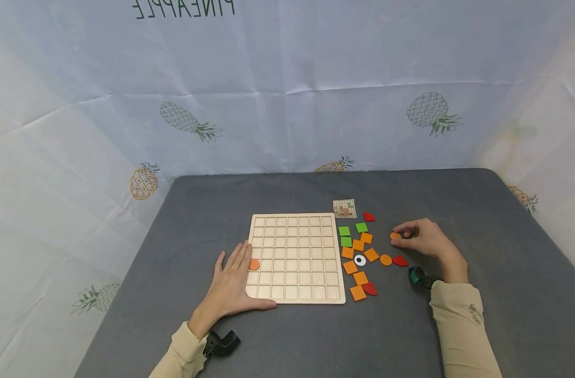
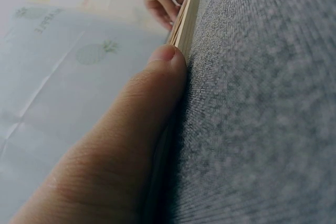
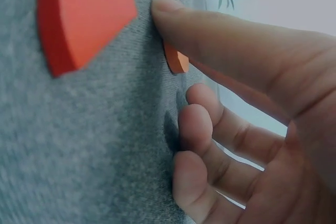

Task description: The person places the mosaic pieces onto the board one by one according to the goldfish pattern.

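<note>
My left hand (image 1: 231,283) lies along the left side of a wooden grid board (image 1: 296,300), fingers straight and spread from the thumb. In the left wrist view its thumb (image 2: 131,108) presses against the board's near edge. One orange disc (image 1: 254,264) sits on the board in the left column, beside the fingers. To the right of the loose pieces, my right hand (image 1: 426,240) pinches another orange disc (image 1: 395,236) between thumb and forefinger, close to the table. The right wrist view shows that disc (image 3: 177,60) partly hidden by the thumb; the other fingers curl loosely.
Right of the board lie several orange squares (image 1: 351,267), green squares (image 1: 344,231), red quarter-round pieces (image 1: 400,261), a third orange disc (image 1: 386,260) and a white ring (image 1: 360,260). A small patterned card (image 1: 344,209) lies by the board's far right corner on the grey table (image 1: 292,341).
</note>
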A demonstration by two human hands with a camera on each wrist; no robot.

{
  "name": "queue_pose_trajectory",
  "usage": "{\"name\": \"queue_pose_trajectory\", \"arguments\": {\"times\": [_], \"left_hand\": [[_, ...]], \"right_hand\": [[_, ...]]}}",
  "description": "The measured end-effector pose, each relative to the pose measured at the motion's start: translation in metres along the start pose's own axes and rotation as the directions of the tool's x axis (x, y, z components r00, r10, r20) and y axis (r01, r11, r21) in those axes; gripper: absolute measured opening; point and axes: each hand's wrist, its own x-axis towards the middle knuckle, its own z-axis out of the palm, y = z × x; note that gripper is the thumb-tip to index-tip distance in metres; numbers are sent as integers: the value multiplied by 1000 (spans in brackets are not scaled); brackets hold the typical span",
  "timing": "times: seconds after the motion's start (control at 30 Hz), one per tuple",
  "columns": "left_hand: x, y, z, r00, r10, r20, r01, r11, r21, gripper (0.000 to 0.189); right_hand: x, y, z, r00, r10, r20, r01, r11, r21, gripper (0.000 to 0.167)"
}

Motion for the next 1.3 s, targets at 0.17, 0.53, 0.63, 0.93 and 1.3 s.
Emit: {"name": "queue_pose_trajectory", "arguments": {"times": [0.17,0.53,0.63,0.93,1.3], "left_hand": [[1,1,0,1000,1,-1,-1,1000,-1,148],[0,0,0,1000,-1,-2,1,1000,-10,149],[-1,0,0,1000,-1,-4,1,1000,-10,150],[-1,-1,-1,1000,1,-2,-1,1000,-15,150],[0,1,-1,1000,-1,5,1,1000,-1,149]], "right_hand": [[0,0,1,1000,0,-26,-1,1000,-10,39],[2,-9,0,997,-27,-69,28,1000,10,40],[2,-13,-1,996,-33,-81,34,999,10,40],[0,-24,-2,992,-45,-117,46,999,3,43],[3,-50,7,974,-129,-187,137,990,31,38]]}}
